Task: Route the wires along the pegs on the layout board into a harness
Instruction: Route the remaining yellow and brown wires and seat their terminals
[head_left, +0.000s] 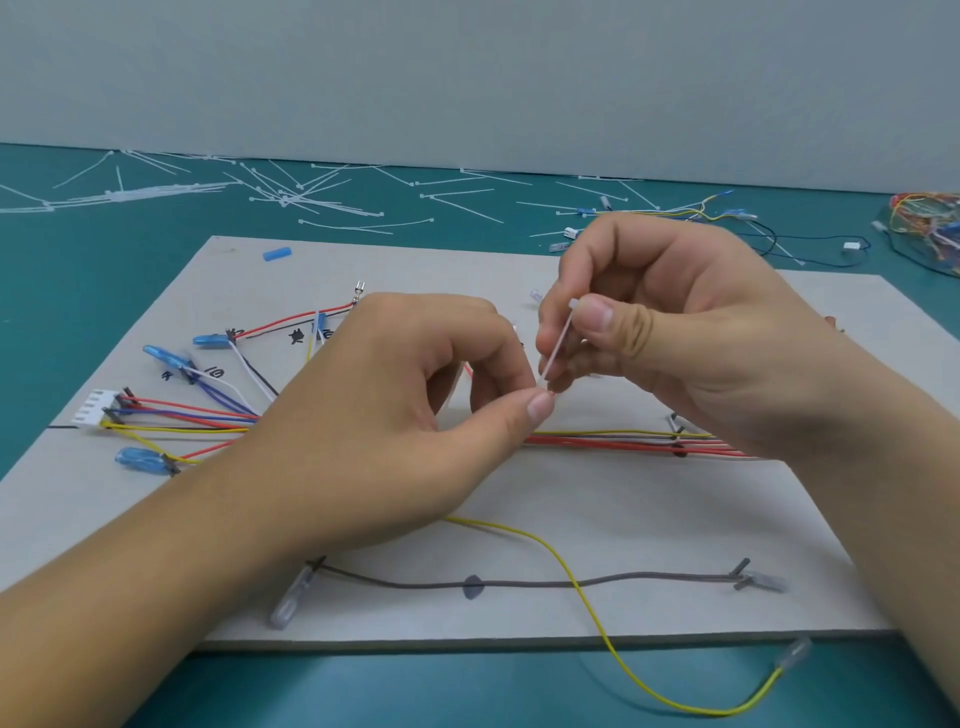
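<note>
From the head camera, a pale layout board (571, 499) lies on a teal desk (62, 291), and both hands meet above its middle. The right hand (675, 332) pinches the upper part of a white cable tie (558, 343) between thumb and fingers, the tie slanting down to the left. The left hand (395, 415) pinches the tie's lower end between thumb and forefinger, its other fingers curled. Just below the hands a bundle of red, yellow and white wires (597, 439) runs across the board past dark pegs (676, 431). At the left edge the wires fan out to a white connector (96, 408) and blue-sleeved terminals (166, 356). Nearer the camera a grey wire (519, 583) stretches between two pegs, and a yellow wire (587, 592) crosses it and loops off the board onto the desk. Loose cable ties (291, 195) are scattered along the far side of the desk, with a heap of coloured wires (930, 223) at the far right.
</note>
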